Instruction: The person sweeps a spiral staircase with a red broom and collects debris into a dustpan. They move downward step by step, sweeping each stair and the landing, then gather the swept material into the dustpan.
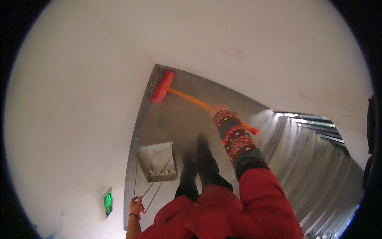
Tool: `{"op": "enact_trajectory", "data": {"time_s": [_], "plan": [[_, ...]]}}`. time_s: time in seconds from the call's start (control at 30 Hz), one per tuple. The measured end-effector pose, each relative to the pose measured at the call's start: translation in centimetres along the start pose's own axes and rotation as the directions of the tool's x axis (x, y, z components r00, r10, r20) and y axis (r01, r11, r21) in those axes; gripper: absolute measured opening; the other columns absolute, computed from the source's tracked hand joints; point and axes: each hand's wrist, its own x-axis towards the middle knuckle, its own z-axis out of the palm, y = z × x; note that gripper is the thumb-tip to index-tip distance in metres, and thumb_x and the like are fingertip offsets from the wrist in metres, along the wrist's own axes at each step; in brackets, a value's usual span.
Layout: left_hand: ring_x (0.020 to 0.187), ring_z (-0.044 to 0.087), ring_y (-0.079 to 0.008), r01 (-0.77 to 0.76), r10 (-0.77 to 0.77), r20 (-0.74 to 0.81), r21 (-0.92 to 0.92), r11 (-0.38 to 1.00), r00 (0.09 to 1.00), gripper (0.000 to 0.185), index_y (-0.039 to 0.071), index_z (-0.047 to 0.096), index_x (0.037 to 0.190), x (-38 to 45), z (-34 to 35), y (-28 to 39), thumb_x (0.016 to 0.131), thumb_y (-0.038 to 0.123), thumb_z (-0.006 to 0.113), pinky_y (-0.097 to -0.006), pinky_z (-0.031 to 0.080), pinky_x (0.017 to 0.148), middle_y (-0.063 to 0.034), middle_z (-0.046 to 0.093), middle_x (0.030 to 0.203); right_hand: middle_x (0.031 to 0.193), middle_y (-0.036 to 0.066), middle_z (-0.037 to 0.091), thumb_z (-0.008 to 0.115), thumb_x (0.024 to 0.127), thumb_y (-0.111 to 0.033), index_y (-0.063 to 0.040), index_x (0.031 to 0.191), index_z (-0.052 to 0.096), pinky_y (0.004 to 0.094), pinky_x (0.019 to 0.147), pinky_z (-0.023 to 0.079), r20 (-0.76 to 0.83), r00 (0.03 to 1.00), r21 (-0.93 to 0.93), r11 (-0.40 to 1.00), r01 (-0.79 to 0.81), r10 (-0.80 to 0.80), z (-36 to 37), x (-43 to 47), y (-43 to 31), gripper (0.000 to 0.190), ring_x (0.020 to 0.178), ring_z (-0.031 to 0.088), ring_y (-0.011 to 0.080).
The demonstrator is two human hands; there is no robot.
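Note:
My right hand point(219, 108), blurred, grips the orange handle point(191, 98) of a broom below a knitted patterned sleeve. The handle's red end sticks out past my forearm. The broom's red head point(163, 86) lies along the base of the left wall, near the floor's corner. At the lower left, my left hand point(136, 205) holds the thin wire or cord handle point(152, 192) of a dustpan; something orange-pink shows beside my fingers. The pale, worn dustpan point(156, 162) is on the left side, near the wall. Small bits of debris lie in it.
Concrete floor point(185, 116) meets white walls along a dark grey skirting band point(140, 110). A descending concrete staircase point(316, 167) is on the right. A lit green sign point(107, 202) is on the left wall. My dark-clad legs point(206, 167) stand beside the dustpan.

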Motion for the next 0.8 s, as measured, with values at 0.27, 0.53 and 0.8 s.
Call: {"op": "enact_trajectory", "data": {"time_s": [0.27, 0.53, 0.8], "plan": [[0.052, 0.054, -0.0138, -0.046, 0.019, 0.143, 0.189, 0.981, 0.99, 0.048, -0.001, 0.055, 0.119, 5.3, -2.4, 6.2, 0.089, 0.031, 0.074, -0.0315, 0.049, 0.044, -0.0045, 0.057, 0.07, 0.13, 0.009, 0.061, 0.042, 0.104, -0.022, -0.014, 0.145, 0.042, 0.0348, 0.092, 0.053, 0.311, 0.862, -0.122, 0.916, -0.382, 0.4, 6.7, -28.9, 20.9, 0.042, 0.111, 0.063, 0.0251], [0.051, 0.057, -0.0164, -0.223, 0.148, 0.238, 0.329, 0.917, 0.96, 0.052, -0.002, 0.056, 0.115, 7.1, -1.7, 6.6, 0.086, 0.036, 0.076, -0.0336, 0.052, 0.046, -0.0078, 0.059, 0.069, 0.12, 0.019, 0.066, 0.051, 0.1, -0.028, -0.031, 0.147, 0.041, 0.0496, 0.09, 0.054, 0.374, 0.632, -0.061, 0.698, -0.713, 0.679, 17.8, -58.5, 24.1, 0.049, 0.111, 0.064, 0.0371], [0.051, 0.057, -0.0154, -0.421, 0.303, 0.301, 0.51, 0.75, 0.904, 0.054, 0.0, 0.058, 0.113, 2.3, -0.1, 6.7, 0.082, 0.037, 0.08, -0.0314, 0.049, 0.045, -0.0077, 0.062, 0.07, 0.123, 0.018, 0.065, 0.058, 0.093, -0.016, -0.024, 0.145, 0.044, 0.0485, 0.094, 0.052, 0.039, 0.812, 0.508, 0.689, -0.518, 0.582, 18.8, -54.6, 18.5, 0.055, 0.112, 0.062, 0.0398]]}}
